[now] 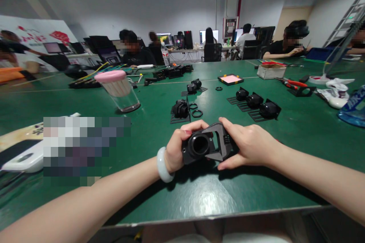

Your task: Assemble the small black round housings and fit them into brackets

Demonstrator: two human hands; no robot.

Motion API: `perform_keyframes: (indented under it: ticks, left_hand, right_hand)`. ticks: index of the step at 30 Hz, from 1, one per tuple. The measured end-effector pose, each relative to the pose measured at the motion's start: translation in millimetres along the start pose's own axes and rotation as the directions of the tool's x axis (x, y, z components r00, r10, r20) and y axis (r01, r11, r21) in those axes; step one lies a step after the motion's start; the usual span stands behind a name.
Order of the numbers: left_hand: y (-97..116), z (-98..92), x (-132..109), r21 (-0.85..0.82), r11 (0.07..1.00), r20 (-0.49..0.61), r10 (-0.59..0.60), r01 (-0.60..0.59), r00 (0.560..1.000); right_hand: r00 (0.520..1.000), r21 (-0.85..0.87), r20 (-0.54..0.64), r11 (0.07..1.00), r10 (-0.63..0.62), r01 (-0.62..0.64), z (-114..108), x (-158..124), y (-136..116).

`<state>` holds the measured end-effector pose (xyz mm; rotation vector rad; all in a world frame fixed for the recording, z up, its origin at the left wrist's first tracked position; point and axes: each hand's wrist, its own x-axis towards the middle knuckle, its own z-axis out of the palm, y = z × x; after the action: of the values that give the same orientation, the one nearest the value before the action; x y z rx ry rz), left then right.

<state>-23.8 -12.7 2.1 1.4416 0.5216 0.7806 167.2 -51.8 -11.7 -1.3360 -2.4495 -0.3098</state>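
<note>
- The green table [199, 193] runs out in front of me, its near edge just above my lap
- A person in black [275, 50] sits at the table's far right side
- A blue-tinted bottle [353, 108] stands at the right edge of my view
- A clear cup [125, 97] with a pink lid [110, 76] stands on the left, beyond my left forearm
- My left hand [176, 148], a pale bangle [164, 165] at its wrist, is wrapped around a black part with a round opening [188, 155]
- My right hand [252, 144] grips a dark C-shaped piece [224, 142] between thumb and fingers
- The two pieces meet between my hands, near the table's front edge, the opening facing me; I cannot tell whether they are joined
- A shallow tray [236, 82] with a pink inside lies farther back
- Three black parts [254, 100] sit in a slanting row beyond my right hand
- Another black part [180, 110] stands beyond my left hand
- Two thin black rings [197, 117] lie just beside that one
</note>
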Motion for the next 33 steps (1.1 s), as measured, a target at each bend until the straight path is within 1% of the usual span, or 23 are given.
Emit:
perform_keyframes:
  ticks: [4, 10, 14, 21, 27, 30, 33]
  left_hand:
    - [0.7, 2.6, -1.7, -0.002, 1.0, -0.015, 0.004, -0.005, 1.0]
    - [-0.8, 2.4, -2.5, 0.063, 0.997, -0.032, 0.037, -0.035, 0.999]
    - [-1.7, 2.1, -2.7, 0.102, 0.992, -0.044, 0.08, -0.075, 0.996]
    - [-2.0, 2.1, -3.1, 0.115, 0.987, -0.075, 0.121, -0.112, 0.99]
    - [-1.2, 1.9, -4.0, 0.177, 0.978, -0.135, 0.135, -0.11, 0.982]
    - [-0.2, 1.8, -4.2, 0.171, 0.98, -0.131, 0.128, -0.104, 0.983]
    - [0.0, 2.0, -4.1, 0.154, 0.98, -0.138, 0.149, -0.127, 0.979]
  right_hand:
    - [1.0, -0.011, -0.026, 1.0, -0.016, 0.016, 1.2, -0.7, 0.5]
    - [0.997, -0.036, -0.064, 0.999, -0.034, 0.031, 3.2, -1.8, 0.2]
    - [0.998, -0.035, -0.061, 0.999, -0.028, 0.026, 3.4, -2.0, -0.4]
    - [0.998, -0.038, -0.052, 0.999, -0.016, 0.014, 1.9, -1.8, -2.9]
    - [0.997, -0.041, -0.077, 0.999, -0.002, -0.001, 0.9, -1.8, -6.2]
    - [0.997, -0.03, -0.077, 0.999, 0.01, -0.013, 0.2, -1.6, -8.1]
    - [0.997, -0.023, -0.075, 1.0, 0.016, -0.018, -0.5, -1.4, -9.2]
